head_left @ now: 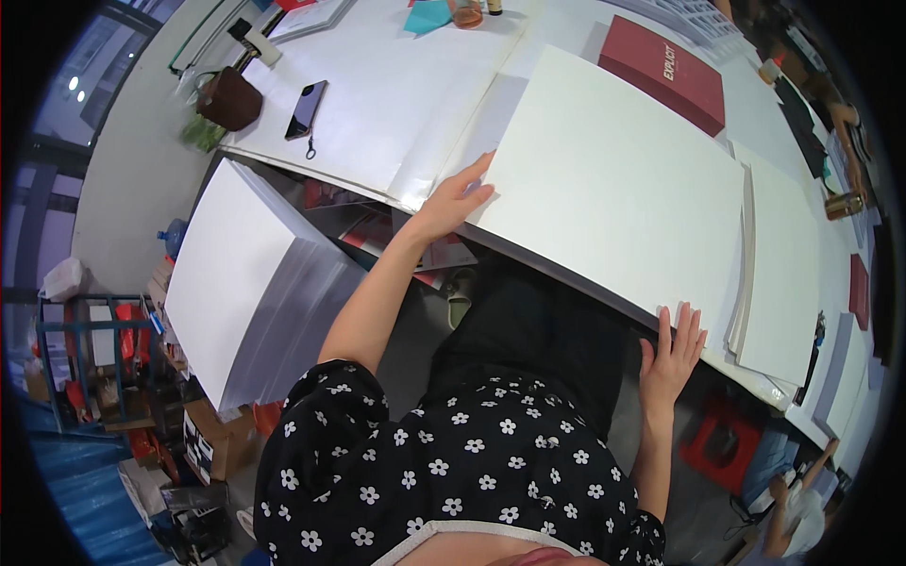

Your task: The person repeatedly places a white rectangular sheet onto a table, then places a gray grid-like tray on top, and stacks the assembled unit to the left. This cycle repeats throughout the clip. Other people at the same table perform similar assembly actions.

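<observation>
A large white block, which looks like a box or a stack of sheets (613, 189), lies on the white table in front of me. My left hand (455, 200) rests at its left near corner, thumb and fingers apart against the edge. Along the near edge, toward the right corner, my right hand (672, 354) touches with its fingers stretched out and slightly spread. Neither hand is closed round anything. Whether the block is one solid piece or many layers, I cannot tell. Several white sheets (779, 274) lie just right of it, partly overlapping.
A dark red box (663, 71) sits behind the white block. A phone (306, 109) and a brown pot (229, 99) are at the table's left. A tall pile of white boards (236, 274) stands by my left arm; a red stool (722, 441) is below right.
</observation>
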Motion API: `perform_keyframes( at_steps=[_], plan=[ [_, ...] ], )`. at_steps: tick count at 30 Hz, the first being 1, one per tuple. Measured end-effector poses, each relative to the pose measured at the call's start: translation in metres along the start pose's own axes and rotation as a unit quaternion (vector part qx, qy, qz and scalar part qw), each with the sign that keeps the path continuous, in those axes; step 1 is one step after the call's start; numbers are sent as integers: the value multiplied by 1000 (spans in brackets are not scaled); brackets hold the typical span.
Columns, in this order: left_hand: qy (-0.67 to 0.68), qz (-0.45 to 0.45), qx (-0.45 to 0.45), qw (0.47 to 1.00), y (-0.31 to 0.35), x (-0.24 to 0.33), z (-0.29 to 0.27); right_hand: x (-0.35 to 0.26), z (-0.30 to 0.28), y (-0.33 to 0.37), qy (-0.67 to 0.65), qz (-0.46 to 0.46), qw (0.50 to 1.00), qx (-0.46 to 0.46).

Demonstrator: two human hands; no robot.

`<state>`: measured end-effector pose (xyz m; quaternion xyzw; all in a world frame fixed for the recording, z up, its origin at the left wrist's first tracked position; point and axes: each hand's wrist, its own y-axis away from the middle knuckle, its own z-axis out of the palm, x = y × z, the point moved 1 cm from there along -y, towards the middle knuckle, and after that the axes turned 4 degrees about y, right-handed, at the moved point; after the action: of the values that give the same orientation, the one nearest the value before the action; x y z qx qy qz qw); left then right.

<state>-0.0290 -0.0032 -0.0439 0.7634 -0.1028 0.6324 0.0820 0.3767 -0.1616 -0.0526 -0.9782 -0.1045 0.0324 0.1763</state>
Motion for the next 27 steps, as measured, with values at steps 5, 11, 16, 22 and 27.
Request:
perform_keyframes(
  at_steps=[5,11,16,22,27],
  plan=[
    [6,14,-3,1000,-2,3,-1,0,0,0,-3,-4,1000,10],
    [16,2,3,1000,2,0,-3,-2,0,-1,-3,-11,1000,14],
    [-4,-4,5,1000,-1,-7,-1,0,1,3,-2,-5,1000,14],
    [-118,12,20,993,-4,-39,-9,2,2,-1,-21,24,999,-14],
    [-148,7,-9,989,-4,-20,-3,8,-12,1,-70,44,996,20]
  ],
)
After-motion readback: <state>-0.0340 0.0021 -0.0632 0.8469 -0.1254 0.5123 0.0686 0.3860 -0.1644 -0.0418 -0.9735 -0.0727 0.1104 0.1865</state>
